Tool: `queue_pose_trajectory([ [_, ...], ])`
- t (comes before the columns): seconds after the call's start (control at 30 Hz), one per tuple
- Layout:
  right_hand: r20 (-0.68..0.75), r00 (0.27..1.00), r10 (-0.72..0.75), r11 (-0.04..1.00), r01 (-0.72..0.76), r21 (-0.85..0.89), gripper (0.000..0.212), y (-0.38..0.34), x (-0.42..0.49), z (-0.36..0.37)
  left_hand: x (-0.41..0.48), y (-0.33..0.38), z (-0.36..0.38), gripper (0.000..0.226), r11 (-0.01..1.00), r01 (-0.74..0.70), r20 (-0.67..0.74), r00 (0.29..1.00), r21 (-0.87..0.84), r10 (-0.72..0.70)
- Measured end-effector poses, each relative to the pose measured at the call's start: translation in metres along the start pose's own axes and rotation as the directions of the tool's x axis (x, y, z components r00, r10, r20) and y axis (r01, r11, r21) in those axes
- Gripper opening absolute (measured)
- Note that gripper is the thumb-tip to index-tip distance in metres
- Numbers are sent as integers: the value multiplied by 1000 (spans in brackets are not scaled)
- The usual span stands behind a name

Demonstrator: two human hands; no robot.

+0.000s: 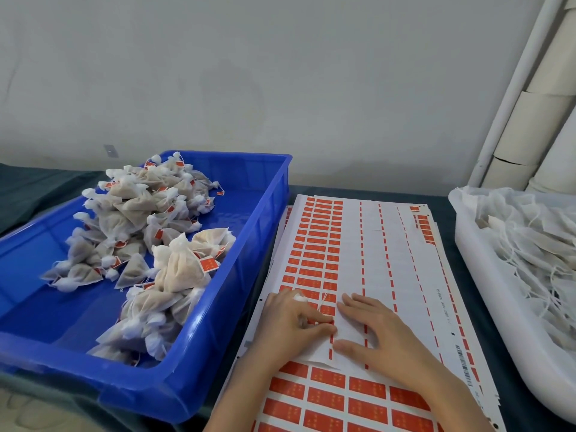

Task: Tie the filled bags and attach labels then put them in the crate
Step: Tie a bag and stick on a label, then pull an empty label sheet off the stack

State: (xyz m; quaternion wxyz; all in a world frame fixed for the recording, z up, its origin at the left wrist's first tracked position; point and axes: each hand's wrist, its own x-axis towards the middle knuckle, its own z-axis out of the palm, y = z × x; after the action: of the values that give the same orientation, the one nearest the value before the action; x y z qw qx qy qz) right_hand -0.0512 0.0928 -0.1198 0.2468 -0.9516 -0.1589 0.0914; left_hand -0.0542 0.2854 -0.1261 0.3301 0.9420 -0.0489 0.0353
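Observation:
A blue crate [265, 219] on the left holds a heap of tied white mesh bags [146, 232] with small red labels. Label sheets [374, 244] with rows of red labels lie in the middle. My left hand [290, 322] rests on the sheet with a small white bag [300, 297] tucked under its fingers, and its thumb and forefinger pinch at a red label [327, 310]. The bag's string runs over the labels. My right hand [380, 332] lies flat on the sheet, fingers straight, pressing it down right beside the left hand.
A white tray [486, 275] at the right edge holds several untied white bags with loose strings. Cardboard tubes [536, 120] and a white pipe lean in the right corner. A dark cloth covers the table; a grey wall stands behind.

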Motion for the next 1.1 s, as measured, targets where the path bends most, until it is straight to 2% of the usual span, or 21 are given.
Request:
queue_pose_trajectory([
  [0.2,-8,1000,1,1000,-1,1,77,1,0,2,-5,-1,7,33,997,-56,-66,996,57,60],
  [0.43,4,1000,8,1000,-8,9,78,-1,-1,1,-2,-1,5,30,997,-61,-86,994,41,65],
  [0.63,0,1000,10,1000,-10,26,84,-2,-2,0,-5,-5,4,52,999,-32,4,999,43,32],
  [0.73,2,1000,4,1000,-4,26,80,-1,-2,0,-2,-5,3,51,998,-4,45,999,65,1],
  [0.83,2,1000,8,1000,-8,16,78,0,-2,0,0,-3,3,45,997,-36,72,997,70,31],
  [1.1,-26,1000,0,1000,1,20,73,0,-1,1,-1,-4,7,37,993,-104,20,994,51,103],
])
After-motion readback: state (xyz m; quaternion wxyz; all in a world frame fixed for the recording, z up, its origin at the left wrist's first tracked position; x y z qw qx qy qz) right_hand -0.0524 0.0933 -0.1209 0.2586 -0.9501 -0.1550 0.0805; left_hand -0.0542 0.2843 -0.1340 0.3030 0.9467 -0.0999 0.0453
